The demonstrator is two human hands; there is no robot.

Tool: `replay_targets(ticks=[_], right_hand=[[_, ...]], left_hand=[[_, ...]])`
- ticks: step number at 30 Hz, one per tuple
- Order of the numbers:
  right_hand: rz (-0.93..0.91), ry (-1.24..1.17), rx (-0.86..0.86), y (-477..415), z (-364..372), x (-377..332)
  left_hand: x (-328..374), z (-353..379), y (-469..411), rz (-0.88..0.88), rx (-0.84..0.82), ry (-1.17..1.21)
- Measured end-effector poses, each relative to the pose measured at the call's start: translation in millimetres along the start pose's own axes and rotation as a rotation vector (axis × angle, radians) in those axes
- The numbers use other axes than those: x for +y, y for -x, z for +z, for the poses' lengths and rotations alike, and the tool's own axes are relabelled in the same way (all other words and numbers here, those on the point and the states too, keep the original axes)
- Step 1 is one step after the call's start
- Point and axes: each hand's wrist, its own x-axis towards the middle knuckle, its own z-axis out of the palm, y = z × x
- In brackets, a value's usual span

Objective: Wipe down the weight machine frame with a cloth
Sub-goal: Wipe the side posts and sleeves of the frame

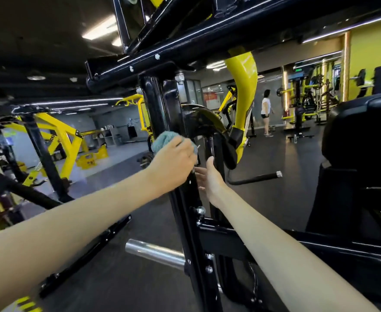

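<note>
The weight machine's black upright post rises through the middle of the view and meets a black crossbar overhead. My left hand grips a bunched light-blue cloth and holds it against the post at about mid height. My right hand is just right of the post, lower down, with its thumb up along a narrower black bar; its fingers are hidden behind the frame.
A chrome weight peg sticks out left from the post's lower part. A black padded seat fills the right. A yellow curved arm hangs behind the post. Yellow machines stand at left. A person stands far back.
</note>
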Motion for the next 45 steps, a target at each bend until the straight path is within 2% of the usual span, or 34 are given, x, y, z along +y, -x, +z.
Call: replay_targets(ticks=[3, 4, 6, 8, 11, 14, 16, 19, 21, 23, 25, 27, 30, 32, 34, 36, 39, 41, 43, 45], right_hand=[[0.047, 0.025, -0.006, 10, -7, 2], [0.053, 0.026, 0.002, 14, -9, 3], [0.064, 0.031, 0.002, 20, -11, 6], [0.086, 0.018, 0.001, 23, -11, 15], [0.132, -0.045, 0.01, 29, -7, 37], [0.123, -0.094, 0.041, 30, -5, 47], [0.105, -0.087, 0.045, 32, -2, 46], [0.061, -0.051, 0.07, 35, 5, 47], [0.053, -0.051, 0.071, 33, 5, 50], [0.055, -0.072, 0.062, 34, 1, 49], [0.055, -0.087, 0.049, 34, 0, 48], [0.031, -0.066, 0.049, 34, 2, 51], [0.016, -0.062, 0.07, 32, 1, 52], [0.018, -0.055, 0.066, 32, -1, 54], [0.022, -0.052, 0.051, 35, -1, 53], [0.012, -0.062, 0.045, 33, -3, 54], [-0.014, -0.049, 0.053, 32, 0, 53], [-0.016, -0.049, 0.06, 29, 1, 56], [-0.003, -0.038, 0.05, 27, -2, 59], [0.008, -0.057, 0.045, 26, -5, 60]], left_hand=[[53, 4, 24, 0.233, -0.186, 0.106], [57, 5, 25, 0.248, -0.182, 0.101], [46, 1, 23, 0.186, -0.154, 0.058], [33, 2, 16, 0.123, -0.029, 0.003], [51, -4, 26, 0.042, -0.096, 0.014], [95, 5, 49, 0.224, -0.191, 0.025], [90, 8, 52, 0.239, -0.163, -0.031], [67, 7, 35, 0.018, -0.013, -0.085], [75, 7, 35, -0.046, -0.043, -0.092], [103, 12, 50, 0.049, -0.166, -0.081], [106, 14, 62, 0.166, -0.164, -0.071], [80, 15, 53, 0.127, -0.03, -0.092], [59, 12, 36, -0.062, 0.088, -0.098], [77, 13, 42, -0.014, 0.056, -0.087], [100, 14, 56, 0.12, -0.05, -0.048], [92, 12, 55, 0.163, -0.043, -0.025], [55, 8, 37, 0.004, 0.077, -0.042], [52, 6, 36, -0.073, 0.079, -0.059], [78, 13, 49, 0.006, 0.027, -0.099], [97, 13, 61, 0.158, -0.09, -0.014]])
